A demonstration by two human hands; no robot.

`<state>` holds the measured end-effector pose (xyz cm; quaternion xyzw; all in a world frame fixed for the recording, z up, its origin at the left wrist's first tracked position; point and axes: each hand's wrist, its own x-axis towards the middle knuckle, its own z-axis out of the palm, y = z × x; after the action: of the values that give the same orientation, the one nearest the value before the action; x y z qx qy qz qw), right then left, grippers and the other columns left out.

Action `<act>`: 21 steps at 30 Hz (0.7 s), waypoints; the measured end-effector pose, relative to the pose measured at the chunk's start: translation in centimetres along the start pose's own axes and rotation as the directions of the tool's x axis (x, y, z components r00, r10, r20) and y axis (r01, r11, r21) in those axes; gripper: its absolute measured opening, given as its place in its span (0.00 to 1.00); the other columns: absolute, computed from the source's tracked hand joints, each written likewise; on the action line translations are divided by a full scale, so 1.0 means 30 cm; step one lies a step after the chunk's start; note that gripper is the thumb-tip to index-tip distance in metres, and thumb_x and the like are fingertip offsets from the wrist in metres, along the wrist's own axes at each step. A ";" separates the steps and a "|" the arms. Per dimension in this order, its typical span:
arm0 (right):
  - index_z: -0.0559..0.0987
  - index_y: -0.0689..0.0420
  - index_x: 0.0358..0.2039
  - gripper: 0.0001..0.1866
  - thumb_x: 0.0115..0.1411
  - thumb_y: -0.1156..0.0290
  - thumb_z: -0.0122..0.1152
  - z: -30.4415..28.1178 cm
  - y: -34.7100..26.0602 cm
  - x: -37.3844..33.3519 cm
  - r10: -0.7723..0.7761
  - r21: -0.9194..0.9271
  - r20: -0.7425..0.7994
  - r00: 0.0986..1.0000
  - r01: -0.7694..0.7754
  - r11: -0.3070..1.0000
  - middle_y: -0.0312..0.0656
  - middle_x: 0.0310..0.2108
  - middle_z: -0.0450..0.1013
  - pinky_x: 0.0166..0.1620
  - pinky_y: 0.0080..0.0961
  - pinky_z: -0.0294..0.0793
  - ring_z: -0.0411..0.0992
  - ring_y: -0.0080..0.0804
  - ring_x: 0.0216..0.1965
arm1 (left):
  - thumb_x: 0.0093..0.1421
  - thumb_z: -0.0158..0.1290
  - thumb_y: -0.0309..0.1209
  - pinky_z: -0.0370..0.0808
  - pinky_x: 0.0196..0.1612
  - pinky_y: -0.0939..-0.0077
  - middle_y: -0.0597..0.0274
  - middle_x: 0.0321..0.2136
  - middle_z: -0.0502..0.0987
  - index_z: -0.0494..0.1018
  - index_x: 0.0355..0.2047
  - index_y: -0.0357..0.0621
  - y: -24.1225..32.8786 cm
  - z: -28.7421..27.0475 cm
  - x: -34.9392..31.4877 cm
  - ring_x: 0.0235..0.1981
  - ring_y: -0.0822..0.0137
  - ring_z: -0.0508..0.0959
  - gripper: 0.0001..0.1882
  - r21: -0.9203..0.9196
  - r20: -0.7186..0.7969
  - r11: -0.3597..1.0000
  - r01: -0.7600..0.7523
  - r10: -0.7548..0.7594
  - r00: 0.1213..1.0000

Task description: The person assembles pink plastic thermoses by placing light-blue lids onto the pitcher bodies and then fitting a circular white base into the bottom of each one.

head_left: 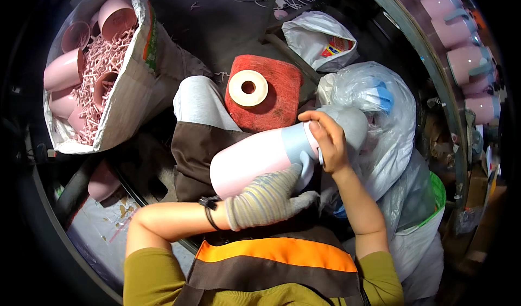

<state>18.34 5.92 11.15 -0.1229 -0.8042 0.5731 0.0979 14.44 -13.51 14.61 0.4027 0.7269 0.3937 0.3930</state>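
Across my lap lies a pink vacuum jug, tilted, its grey-blue collar and mouth end pointing up and to the right. My left hand, in a striped knit glove, holds the jug's near side beside the grey-blue handle. Its fingers run toward the handle, and the thumb sticks out to the right. My bare right hand is wrapped over the jug's top end, fingers curled around the rim. What lies under the palm is hidden.
A white sack of pink cylinders and small pink pieces stands at left. Ahead is a red block with a cream roll on it. Clear plastic bags crowd my right. Pink jugs line a rack at far right.
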 end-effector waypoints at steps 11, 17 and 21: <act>0.67 0.59 0.51 0.20 0.61 0.68 0.59 0.018 -0.051 -0.155 -0.128 0.259 -0.486 0.864 0.283 0.924 0.37 0.42 0.71 0.43 0.21 0.69 0.70 0.24 0.40 | 0.58 0.58 0.45 0.70 0.53 0.58 0.37 0.46 0.72 0.62 0.56 0.29 0.238 -0.126 0.128 0.48 0.43 0.73 0.36 0.118 -0.269 0.908 -0.403 0.420 0.867; 0.71 0.60 0.40 0.15 0.68 0.60 0.48 -0.291 -0.243 -0.028 -0.455 -0.145 -0.671 0.585 0.499 0.855 0.36 0.21 0.68 0.25 0.20 0.66 0.65 0.22 0.19 | 0.51 0.63 0.38 0.70 0.55 0.56 0.38 0.55 0.67 0.71 0.52 0.40 0.411 -0.165 0.162 0.53 0.41 0.71 0.29 0.293 -0.054 0.563 -0.773 0.817 0.575; 0.61 0.56 0.25 0.26 0.69 0.46 0.38 -0.685 -0.417 0.180 -0.548 -0.218 -0.786 0.285 0.702 0.678 0.36 0.17 0.57 0.22 0.23 0.60 0.56 0.25 0.17 | 0.53 0.60 0.33 0.72 0.51 0.60 0.45 0.51 0.71 0.74 0.48 0.41 0.268 -0.125 0.198 0.50 0.47 0.74 0.21 0.116 -0.072 0.760 -0.640 0.649 0.757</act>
<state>18.27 22.12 29.72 -0.0332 -0.5962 0.4316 0.6761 11.14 -6.22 21.69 0.6224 0.5800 0.4952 0.1764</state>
